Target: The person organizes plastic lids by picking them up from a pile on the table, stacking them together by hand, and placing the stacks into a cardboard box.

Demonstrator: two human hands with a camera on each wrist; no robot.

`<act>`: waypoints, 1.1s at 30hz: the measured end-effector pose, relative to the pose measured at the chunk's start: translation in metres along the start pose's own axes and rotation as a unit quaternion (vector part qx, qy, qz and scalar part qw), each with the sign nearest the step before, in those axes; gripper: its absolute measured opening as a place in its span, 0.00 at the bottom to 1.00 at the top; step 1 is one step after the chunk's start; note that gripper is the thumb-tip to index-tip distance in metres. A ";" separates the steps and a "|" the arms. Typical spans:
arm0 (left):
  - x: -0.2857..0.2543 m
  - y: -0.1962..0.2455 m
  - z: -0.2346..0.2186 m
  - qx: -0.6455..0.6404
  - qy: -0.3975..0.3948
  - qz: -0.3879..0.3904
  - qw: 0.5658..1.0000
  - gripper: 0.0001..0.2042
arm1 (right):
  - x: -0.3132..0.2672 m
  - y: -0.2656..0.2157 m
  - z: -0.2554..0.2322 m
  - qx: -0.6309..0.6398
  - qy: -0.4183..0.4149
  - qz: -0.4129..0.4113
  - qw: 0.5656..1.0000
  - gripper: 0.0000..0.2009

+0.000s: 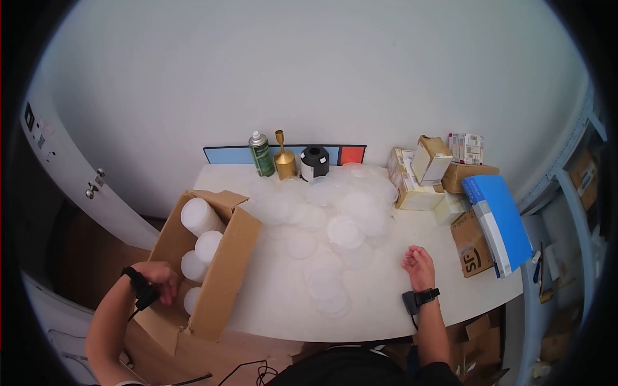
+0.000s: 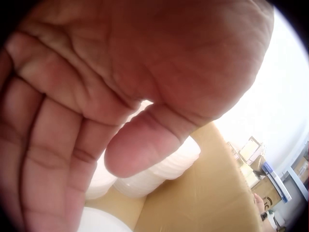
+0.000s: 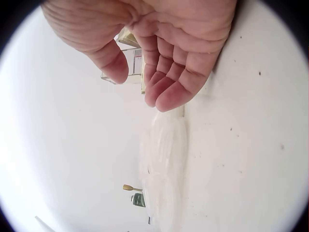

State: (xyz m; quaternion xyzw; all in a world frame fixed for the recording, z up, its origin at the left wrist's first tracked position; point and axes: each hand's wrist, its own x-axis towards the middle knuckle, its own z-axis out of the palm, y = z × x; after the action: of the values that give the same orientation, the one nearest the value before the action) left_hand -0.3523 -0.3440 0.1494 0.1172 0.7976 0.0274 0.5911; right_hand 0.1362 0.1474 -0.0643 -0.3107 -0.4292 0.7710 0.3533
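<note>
Inside box edge (image 1: pixel 235 270), left hand (image 1: pixel 159 278) near containers (image 1: pixel 208 246)

A white table (image 1: pixel 267 315) is backed by a pale wall (image 1: pixel 322 71); a wooden floor (image 1: pixel 257 354) is glimpsed below.

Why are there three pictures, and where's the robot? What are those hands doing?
There's no robot here, just a person with bare hands. The big picture comes from a camera on the person's head, looking down. The other two come from little cameras on the wrists, so the hands look huge! The left hand is down by the open cardboard box, which has white round things inside. The right hand is over the white table, where thin, cloudy discs lie spread out. Neither hand is holding anything.
</note>
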 end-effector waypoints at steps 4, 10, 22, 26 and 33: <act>-0.025 0.019 0.001 -0.039 0.101 0.069 0.992 0.18 | 0.001 0.000 -0.004 0.020 -0.014 -0.003 1.000 0.10; -0.077 0.105 0.050 -0.161 0.318 0.366 0.860 0.20 | 0.001 0.000 0.003 -0.042 -0.020 0.029 0.998 0.10; 0.037 0.237 0.223 0.023 0.416 0.543 0.729 0.31 | -0.061 -0.013 0.115 -0.586 -0.256 -0.249 0.728 0.32; 0.119 0.227 0.239 -0.035 0.505 0.483 0.714 0.36 | -0.080 0.004 0.131 -0.606 -0.324 -0.318 0.653 0.43; 0.178 0.200 0.261 -0.120 0.449 0.450 0.762 0.43 | -0.094 0.017 0.156 -0.645 -0.394 -0.311 0.576 0.46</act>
State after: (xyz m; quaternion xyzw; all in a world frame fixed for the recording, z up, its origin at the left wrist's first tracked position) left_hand -0.1223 -0.1355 -0.0589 0.3652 0.8175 0.4354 0.0941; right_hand 0.0621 -0.0046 0.0058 0.0309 -0.9804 0.1800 0.0742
